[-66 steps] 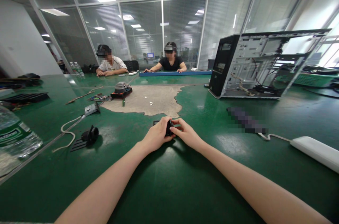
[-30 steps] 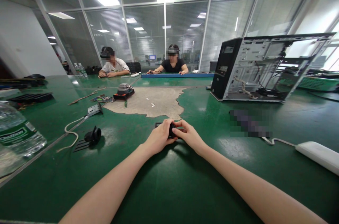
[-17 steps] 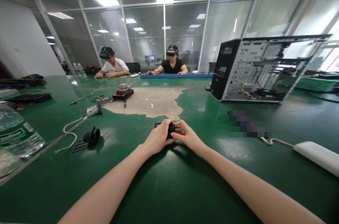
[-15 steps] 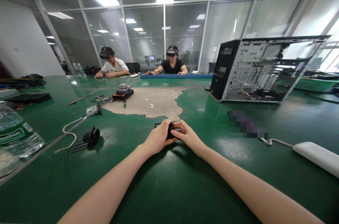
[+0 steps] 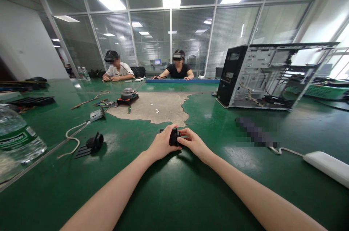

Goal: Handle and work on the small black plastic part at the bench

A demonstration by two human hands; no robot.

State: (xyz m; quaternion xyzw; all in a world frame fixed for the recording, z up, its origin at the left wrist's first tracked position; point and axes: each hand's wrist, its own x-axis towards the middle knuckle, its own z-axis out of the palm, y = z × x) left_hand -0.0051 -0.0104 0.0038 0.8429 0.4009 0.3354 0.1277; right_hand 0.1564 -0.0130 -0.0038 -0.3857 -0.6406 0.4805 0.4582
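Note:
Over the middle of the green table, my left hand (image 5: 161, 143) is closed around a small black plastic part (image 5: 173, 138). A flat edge of it sticks out behind the fingers, and the rest is partly hidden. From the other side, the fingertips of my right hand (image 5: 193, 141) pinch the same part. To the left lies another black plastic piece (image 5: 95, 142), with a round end and flat prongs. Near it are a grey cord (image 5: 71, 142) and a small metal bracket (image 5: 96, 114).
An open computer case (image 5: 231, 78) stands at the right, near a white power strip (image 5: 327, 165) with its cord. A water bottle (image 5: 20, 138) is at the left. Beyond the worn patch (image 5: 163, 103), two people sit across the table (image 5: 207, 114), one behind a blue bar (image 5: 182, 80).
More of the black part shows between my hands, and the gap between them is slightly wider. The camera view has tilted up a little.

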